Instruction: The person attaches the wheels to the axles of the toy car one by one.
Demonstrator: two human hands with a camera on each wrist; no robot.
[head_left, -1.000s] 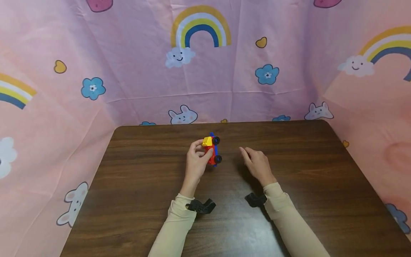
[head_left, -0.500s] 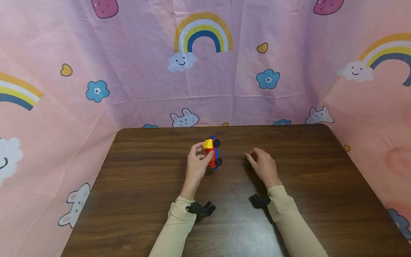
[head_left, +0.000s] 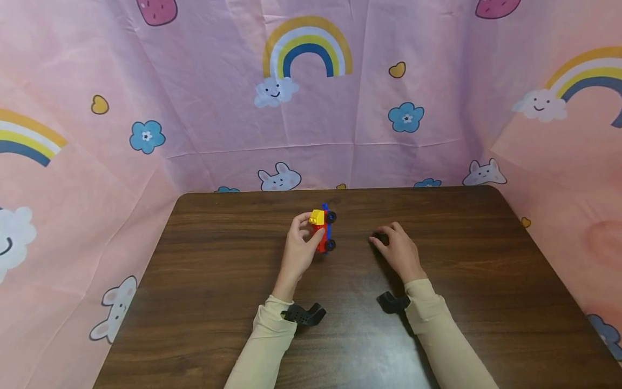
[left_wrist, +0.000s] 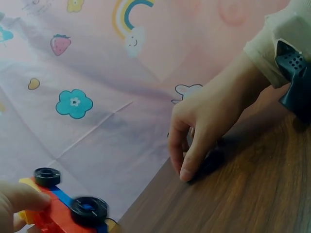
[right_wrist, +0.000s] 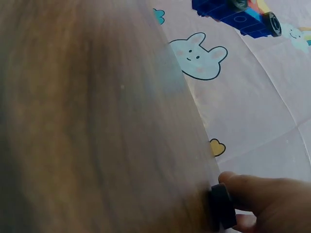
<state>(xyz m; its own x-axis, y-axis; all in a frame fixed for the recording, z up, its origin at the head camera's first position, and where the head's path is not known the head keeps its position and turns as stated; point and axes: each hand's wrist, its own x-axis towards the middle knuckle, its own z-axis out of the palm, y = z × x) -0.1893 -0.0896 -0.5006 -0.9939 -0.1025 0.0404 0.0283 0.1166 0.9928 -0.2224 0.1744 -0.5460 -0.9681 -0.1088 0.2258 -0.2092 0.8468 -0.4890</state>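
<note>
My left hand (head_left: 298, 249) grips a toy car (head_left: 320, 240) made of red, yellow and blue parts with black wheels. The car is turned on its side, its wheels facing right. The right wrist view shows the blue underside of the toy car (right_wrist: 240, 19). Between the thumb and fingers of my right hand (head_left: 400, 251) is a small black wheel (right_wrist: 223, 206), low over the table. Only a dark patch of it shows in the head view. In the left wrist view, the fingers of my right hand (left_wrist: 206, 116) point down and mostly hide it.
Both hands work over a brown wooden table (head_left: 218, 270). Behind it and at both sides hangs a pink and purple printed cloth (head_left: 209, 81). Each wrist carries a black strap mount (head_left: 304, 314) over a beige sleeve.
Over the last second my right hand has shifted slightly right, and a gap with something dark in it now shows between thumb and fingers. The left hand holds the car almost still.
</note>
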